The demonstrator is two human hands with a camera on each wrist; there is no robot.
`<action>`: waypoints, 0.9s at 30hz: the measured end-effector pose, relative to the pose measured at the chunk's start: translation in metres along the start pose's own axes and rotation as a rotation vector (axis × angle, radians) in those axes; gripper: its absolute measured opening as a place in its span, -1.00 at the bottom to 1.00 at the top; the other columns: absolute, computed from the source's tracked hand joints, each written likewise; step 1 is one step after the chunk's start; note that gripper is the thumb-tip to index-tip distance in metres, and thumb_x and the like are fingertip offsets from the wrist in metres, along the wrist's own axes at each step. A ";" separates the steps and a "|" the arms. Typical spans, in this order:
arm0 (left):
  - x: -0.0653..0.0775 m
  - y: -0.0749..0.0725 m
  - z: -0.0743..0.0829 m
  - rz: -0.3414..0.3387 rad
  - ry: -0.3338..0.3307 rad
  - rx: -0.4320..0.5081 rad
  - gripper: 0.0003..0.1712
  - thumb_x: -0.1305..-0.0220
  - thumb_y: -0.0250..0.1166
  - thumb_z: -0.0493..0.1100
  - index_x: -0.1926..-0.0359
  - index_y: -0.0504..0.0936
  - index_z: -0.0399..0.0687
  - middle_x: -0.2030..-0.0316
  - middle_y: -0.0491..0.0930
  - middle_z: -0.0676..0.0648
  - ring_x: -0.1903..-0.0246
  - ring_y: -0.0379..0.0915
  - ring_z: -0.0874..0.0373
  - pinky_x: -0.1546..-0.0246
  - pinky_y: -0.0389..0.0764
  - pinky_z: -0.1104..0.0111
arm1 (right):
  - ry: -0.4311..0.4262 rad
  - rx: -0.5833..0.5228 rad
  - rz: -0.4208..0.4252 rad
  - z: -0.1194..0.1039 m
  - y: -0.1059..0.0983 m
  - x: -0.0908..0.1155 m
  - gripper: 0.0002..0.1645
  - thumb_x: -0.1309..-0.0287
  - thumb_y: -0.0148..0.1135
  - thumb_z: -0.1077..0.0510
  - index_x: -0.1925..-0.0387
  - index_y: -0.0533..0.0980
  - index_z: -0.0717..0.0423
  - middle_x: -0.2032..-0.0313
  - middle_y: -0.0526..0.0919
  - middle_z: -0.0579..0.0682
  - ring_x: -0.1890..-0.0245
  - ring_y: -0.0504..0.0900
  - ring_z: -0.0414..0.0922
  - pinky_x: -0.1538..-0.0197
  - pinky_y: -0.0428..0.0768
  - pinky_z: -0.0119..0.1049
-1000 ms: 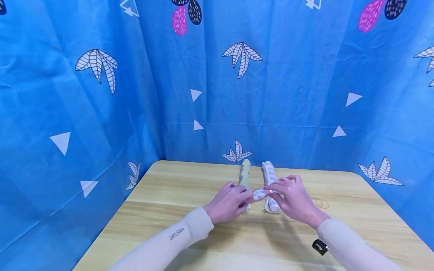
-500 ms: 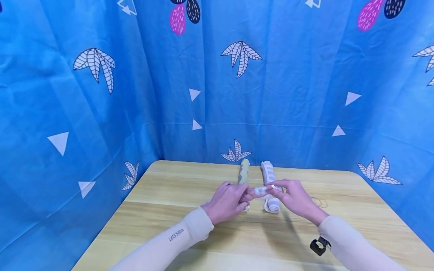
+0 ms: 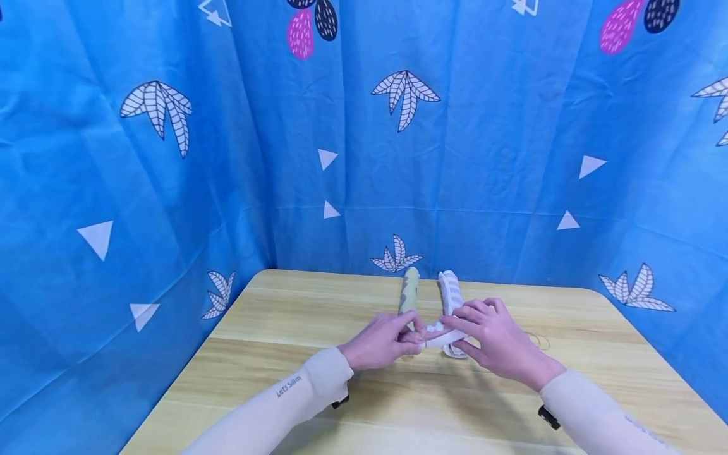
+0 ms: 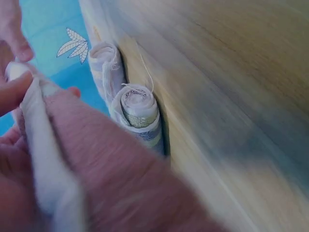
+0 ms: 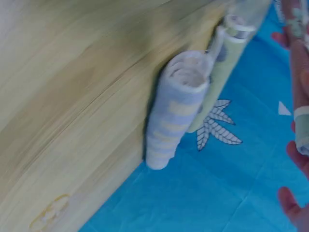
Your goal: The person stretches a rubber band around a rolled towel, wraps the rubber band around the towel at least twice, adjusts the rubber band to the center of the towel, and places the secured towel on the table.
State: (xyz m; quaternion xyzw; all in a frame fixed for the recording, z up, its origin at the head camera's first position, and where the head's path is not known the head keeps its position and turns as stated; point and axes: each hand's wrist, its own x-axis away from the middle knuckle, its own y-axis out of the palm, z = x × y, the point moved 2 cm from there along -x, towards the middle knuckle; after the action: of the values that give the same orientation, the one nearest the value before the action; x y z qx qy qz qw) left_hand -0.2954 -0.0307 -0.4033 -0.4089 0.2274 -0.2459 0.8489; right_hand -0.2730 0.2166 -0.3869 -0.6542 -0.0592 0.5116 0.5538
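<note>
Both hands hold a rolled towel between them, close over the middle of the table. My left hand pinches its left end, while my right hand grips the right end with fingertips and thumb. A white edge strip runs along the roll in the left wrist view, beside a reddish-brown fuzzy surface. At the right margin of the right wrist view, the roll shows a pale green end. Behind the hands lie a green rolled towel and a striped rolled towel, roughly parallel.
To the right of my right hand, thin yellowish rubber bands lie on the wooden table. A blue patterned curtain stands along the table's back and sides.
The held towel has turned in my fingers, and its white edge now faces the near side. My left fingers have shifted their pinch. The two rolls behind stay put.
</note>
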 end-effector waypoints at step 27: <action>-0.001 0.002 0.000 0.151 0.353 -0.622 -0.76 -0.20 0.43 0.01 0.29 0.47 0.27 0.22 0.66 0.20 0.28 0.48 0.33 0.25 0.27 0.45 | 0.049 -0.014 0.043 -0.010 0.002 -0.015 -0.59 0.22 0.57 0.21 0.21 0.69 -0.05 0.22 0.75 -0.17 0.15 0.64 -0.15 -0.07 0.36 0.01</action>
State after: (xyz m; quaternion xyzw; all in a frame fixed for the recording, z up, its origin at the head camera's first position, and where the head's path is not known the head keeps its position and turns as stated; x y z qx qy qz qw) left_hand -0.2956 -0.0291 -0.4048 -0.5808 0.4641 -0.1685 0.6472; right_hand -0.2742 0.1995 -0.3810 -0.6714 -0.0351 0.5069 0.5395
